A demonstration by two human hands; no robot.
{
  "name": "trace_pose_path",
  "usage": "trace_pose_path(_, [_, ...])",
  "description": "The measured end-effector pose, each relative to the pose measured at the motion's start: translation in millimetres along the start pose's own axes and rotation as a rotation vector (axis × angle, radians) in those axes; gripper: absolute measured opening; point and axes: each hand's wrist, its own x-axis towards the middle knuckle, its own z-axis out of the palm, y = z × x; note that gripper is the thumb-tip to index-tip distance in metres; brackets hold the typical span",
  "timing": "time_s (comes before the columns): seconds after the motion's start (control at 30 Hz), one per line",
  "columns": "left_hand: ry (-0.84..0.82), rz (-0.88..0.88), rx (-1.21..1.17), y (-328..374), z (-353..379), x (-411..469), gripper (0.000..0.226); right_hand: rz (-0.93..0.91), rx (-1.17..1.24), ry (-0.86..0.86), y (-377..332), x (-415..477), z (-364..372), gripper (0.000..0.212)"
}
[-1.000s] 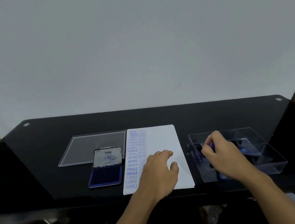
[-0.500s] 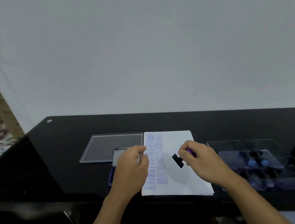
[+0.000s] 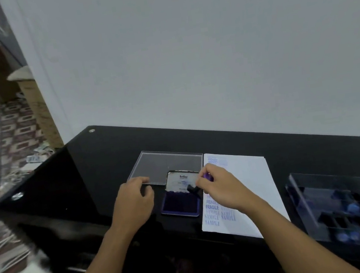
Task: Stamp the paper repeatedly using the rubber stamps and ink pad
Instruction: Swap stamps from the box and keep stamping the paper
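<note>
Purple-knobbed stamp (image 3: pixel 192 189): light, rigid by the look, best pinched at the knob. Right hand (image 3: pixel 218 186) pinched it over the open ink pad (image 3: pixel 179 205), labelled "Artline". Left hand (image 3: pixel 135 200) lay loosely curled, empty, on the surface (image 3: pixel 108 160). Paper (image 3: pixel 250 179) read "FRAGILE", "SAMPLE".

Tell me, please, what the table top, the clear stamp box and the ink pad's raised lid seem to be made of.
Table top: glossy black, probably glass; it reflects its surroundings and has round metal studs at its corners. Stamp box: clear rigid plastic, likely acrylic; the stamps show through its walls. Ink pad lid: pale, shiny, perhaps metal, though glossy plastic is possible.
</note>
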Motion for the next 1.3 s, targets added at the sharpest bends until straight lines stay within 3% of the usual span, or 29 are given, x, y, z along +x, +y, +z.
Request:
trace_pose_path(0.43, [-0.087,0.073,0.247,-33,41,17,0.056,-0.026,-0.218,-0.125,-15,50,31,0.024])
trace_pose_path(0.87, [-0.077,0.103,0.300,-49,53,10,0.053,-0.162,-0.454,-0.201,-12,60,57,0.017])
trace_pose_path(1.3, [-0.080,0.099,0.323,-49,52,11,0.050,-0.218,-0.590,-0.156,-10,65,78,0.016])
